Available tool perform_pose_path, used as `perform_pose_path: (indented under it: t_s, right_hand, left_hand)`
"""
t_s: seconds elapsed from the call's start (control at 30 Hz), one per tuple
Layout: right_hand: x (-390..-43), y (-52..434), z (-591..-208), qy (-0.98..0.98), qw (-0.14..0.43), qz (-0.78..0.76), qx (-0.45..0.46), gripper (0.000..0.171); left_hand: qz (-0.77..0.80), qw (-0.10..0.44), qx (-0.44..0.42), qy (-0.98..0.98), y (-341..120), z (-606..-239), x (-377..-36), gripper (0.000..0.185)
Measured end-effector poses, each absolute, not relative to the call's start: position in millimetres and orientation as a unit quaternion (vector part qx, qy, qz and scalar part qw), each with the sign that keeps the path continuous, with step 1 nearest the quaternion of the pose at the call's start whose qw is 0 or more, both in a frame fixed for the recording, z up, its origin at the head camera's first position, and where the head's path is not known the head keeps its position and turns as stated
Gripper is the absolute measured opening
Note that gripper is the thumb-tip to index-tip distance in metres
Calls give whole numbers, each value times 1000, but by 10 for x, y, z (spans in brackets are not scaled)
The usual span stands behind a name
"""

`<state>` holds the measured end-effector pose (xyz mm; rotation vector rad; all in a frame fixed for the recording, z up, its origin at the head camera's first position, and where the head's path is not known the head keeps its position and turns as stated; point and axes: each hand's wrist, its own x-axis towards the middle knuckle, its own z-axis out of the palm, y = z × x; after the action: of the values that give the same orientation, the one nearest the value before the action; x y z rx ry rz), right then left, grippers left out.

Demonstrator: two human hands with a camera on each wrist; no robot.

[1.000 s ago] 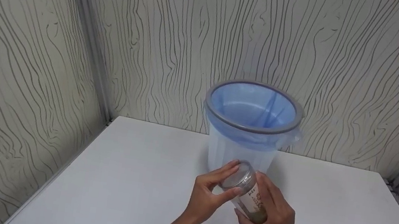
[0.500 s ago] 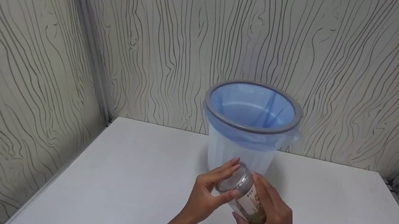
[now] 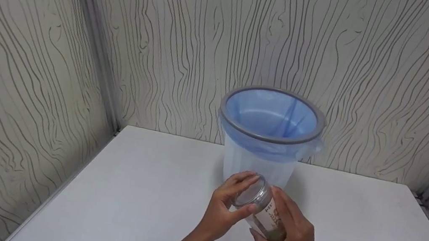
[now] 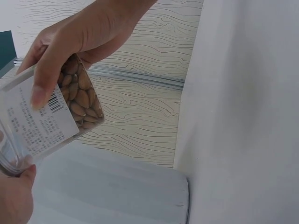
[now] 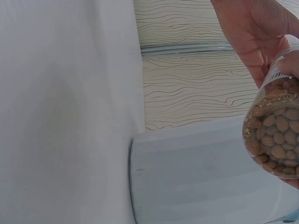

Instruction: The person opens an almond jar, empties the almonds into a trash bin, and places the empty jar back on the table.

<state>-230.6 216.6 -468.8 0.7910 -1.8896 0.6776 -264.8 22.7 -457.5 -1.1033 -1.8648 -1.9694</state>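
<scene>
A clear plastic jar (image 3: 268, 218) with a printed label and a clear lid (image 3: 253, 192) is held tilted over the table, its lid end up and to the left. My left hand (image 3: 223, 207) grips the lid with fingers along the far rim and thumb on the near side. Round the body, toward the base, my right hand (image 3: 294, 233) holds the jar. Brown almonds (image 4: 80, 99) fill its base end in the left wrist view, next to a barcode label (image 4: 35, 119). In the right wrist view the almonds (image 5: 279, 135) show through the round base.
Just behind the hands stands a white wastebasket (image 3: 236, 158) with a blue bag liner (image 3: 261, 117) and a grey ring (image 3: 271, 139) round its top. The white table (image 3: 135, 193) extends to both sides. Wood-patterned panels (image 3: 191, 49) enclose the back and sides.
The jar has shifted slightly left and down since the first frame. My left fingers have moved a little on the lid's rim, while my right hand has kept its grip on the body.
</scene>
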Motion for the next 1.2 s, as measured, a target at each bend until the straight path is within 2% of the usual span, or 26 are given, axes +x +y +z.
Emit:
perform_pose_path:
  t_s: [0.37, 1.2]
  right_hand:
    - [-2296, 2123, -4733, -780, 464, 287, 306, 99]
    - [-2281, 2027, -4819, -776, 476, 289, 295, 88]
  left_hand:
    - [-675, 122, -367, -629, 275, -4580, -2613, 49]
    - [-692, 122, -316, -638, 331, -4546, -2524, 46]
